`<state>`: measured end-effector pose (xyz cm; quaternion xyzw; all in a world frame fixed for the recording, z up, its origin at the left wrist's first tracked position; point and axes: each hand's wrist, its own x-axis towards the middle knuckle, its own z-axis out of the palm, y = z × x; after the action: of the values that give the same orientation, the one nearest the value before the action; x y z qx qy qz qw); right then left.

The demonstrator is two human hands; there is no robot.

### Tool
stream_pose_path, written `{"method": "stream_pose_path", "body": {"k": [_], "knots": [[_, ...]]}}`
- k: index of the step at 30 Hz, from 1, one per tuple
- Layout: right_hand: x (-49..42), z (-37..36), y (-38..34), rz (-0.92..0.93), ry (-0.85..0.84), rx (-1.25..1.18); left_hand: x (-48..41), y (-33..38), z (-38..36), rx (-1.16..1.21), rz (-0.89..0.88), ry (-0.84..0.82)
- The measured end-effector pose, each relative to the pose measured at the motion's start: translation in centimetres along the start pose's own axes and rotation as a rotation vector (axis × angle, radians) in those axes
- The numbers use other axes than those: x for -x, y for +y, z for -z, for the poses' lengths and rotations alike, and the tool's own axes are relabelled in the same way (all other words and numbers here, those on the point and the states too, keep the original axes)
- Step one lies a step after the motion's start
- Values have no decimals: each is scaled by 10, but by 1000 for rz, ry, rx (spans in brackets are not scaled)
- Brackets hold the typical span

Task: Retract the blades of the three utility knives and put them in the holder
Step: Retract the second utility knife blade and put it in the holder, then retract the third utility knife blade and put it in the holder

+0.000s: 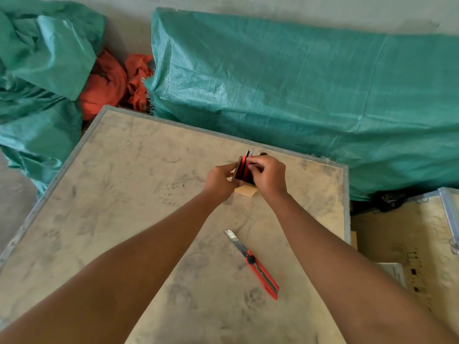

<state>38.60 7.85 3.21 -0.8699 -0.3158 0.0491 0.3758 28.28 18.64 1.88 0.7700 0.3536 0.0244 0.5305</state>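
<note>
A small wooden holder stands on the far right part of the plywood crate top. Red utility knives stand upright in it; how many I cannot tell, as my hands cover them. My left hand grips the holder's left side. My right hand is closed on the top of a red knife in the holder. Another red utility knife lies flat nearer to me, between my forearms, with its steel blade extended toward the upper left.
Green tarpaulin covers bulky shapes behind and to the left of the crate. Orange cloth lies between them. A second metal-edged crate sits lower on the right.
</note>
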Motion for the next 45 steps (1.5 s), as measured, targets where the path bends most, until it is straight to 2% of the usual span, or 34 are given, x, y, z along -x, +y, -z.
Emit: {"method": "stream_pose_path", "body": {"k": [7, 12, 20, 25, 29, 34, 38, 45], "knots": [[23, 19, 4, 38, 89, -33, 17, -2, -1, 7, 25, 55], [65, 39, 17, 24, 53, -39, 67, -11, -7, 48, 48, 126], [138, 47, 48, -270, -360, -55, 186, -64, -82, 135, 260, 30], [160, 36, 57, -271, -685, 36, 212, -73, -134, 292, 446, -7], [170, 25, 58, -193, -834, 94, 215, -68, -156, 325, 430, 55], [175, 23, 63, -175, -822, 102, 217, -68, -156, 378, 405, 134], [176, 31, 65, -246, -797, 8, 223, -73, -151, 492, 405, 158], [167, 58, 41, -300, -633, -254, 234, -54, -114, 646, 326, 61]]}}
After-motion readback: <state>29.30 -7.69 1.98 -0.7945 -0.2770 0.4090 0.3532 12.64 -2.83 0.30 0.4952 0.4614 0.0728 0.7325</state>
